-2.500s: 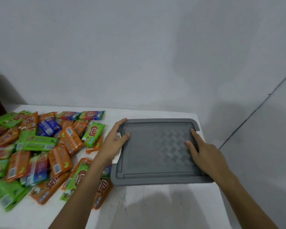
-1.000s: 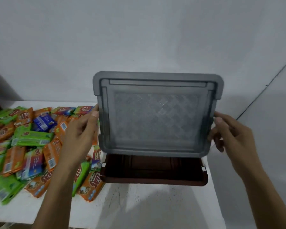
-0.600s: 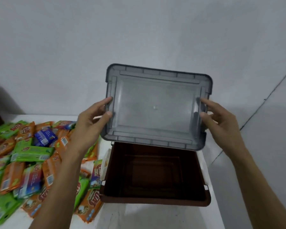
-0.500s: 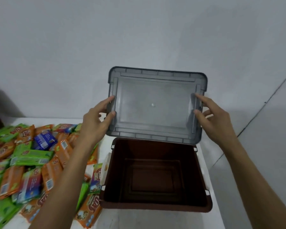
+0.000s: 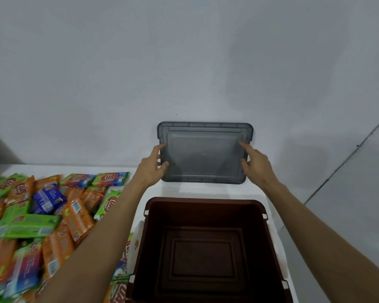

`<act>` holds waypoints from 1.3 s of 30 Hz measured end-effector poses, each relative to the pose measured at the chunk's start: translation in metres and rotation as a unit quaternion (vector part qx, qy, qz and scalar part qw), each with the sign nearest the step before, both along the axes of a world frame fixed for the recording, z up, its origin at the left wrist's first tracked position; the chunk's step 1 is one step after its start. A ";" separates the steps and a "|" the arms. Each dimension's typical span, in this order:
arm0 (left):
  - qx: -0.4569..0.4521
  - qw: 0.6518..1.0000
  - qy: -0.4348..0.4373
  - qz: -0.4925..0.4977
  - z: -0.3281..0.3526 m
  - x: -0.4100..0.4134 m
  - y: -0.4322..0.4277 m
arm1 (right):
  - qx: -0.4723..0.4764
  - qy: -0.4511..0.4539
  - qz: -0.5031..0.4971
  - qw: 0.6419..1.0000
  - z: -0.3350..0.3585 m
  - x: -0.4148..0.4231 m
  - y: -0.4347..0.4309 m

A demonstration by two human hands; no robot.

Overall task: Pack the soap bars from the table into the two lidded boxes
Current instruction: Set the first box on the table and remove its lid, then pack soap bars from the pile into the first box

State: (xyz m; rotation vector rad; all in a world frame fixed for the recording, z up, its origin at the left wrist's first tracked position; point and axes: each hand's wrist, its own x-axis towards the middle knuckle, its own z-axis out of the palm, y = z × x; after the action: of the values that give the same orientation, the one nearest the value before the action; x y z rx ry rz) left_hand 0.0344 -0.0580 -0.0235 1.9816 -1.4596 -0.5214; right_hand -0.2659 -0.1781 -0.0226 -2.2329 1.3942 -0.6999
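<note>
Left hand [image 5: 152, 166] and right hand [image 5: 255, 164] pinch the grey lid [image 5: 204, 154] by its short edges, propping it near-upright by the wall [image 5: 184, 62] behind the open, empty brown box [image 5: 206, 212], likely to clear access; soap bars [image 5: 42, 215] lie piled on the table [image 5: 206, 190], left.

- Brown box [image 5: 206, 201]: dark, rectangular, rounded corners, small pale clips on its rim. It stands upright and open at 6 o'clock in the view, with a stepped floor and nothing inside.
- Grey lid [image 5: 202, 154]: smoky and translucent with a ribbed border. It is off the box at the box's 12 o'clock, tilted nearly upright with its broad face toward the viewer. The left hand [image 5: 150, 169] pinches its 9 o'clock edge and the right hand [image 5: 257, 165] holds its 3 o'clock edge (whether its lower edge touches anything cannot be told).
- Soap bars [image 5: 31, 224]: orange, green and blue wrapped packets in a loose overlapping heap at the box's 9 o'clock. The nearest lie against its wall.
</note>
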 end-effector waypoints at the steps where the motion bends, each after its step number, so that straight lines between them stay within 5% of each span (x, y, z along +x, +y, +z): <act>1: 0.011 1.000 0.013 -0.005 -0.003 0.000 -0.003 | 0.019 0.000 0.000 1.000 -0.003 0.001 -0.003; 9: 0.018 0.999 0.045 0.008 -0.009 0.005 0.005 | 0.091 -0.018 0.006 0.996 -0.004 0.001 0.008; 20: -0.008 0.996 0.086 -0.014 -0.014 -0.024 0.140 | 0.145 -0.033 0.027 0.988 -0.002 -0.053 0.131; 34: -0.035 0.988 0.147 0.020 -0.026 -0.044 0.219 | 0.080 0.010 0.000 0.997 -0.020 -0.054 0.206; 39: -0.011 0.987 0.160 -0.005 -0.023 -0.022 0.228 | -0.040 0.072 -0.032 0.996 -0.002 -0.032 0.204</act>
State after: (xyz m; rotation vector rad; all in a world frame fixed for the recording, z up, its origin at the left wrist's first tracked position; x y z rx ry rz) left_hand 0.0121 0.1695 -0.0464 1.7757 -1.2698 -0.7851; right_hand -0.2981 0.0262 -0.0250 -2.3503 1.5386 -0.6366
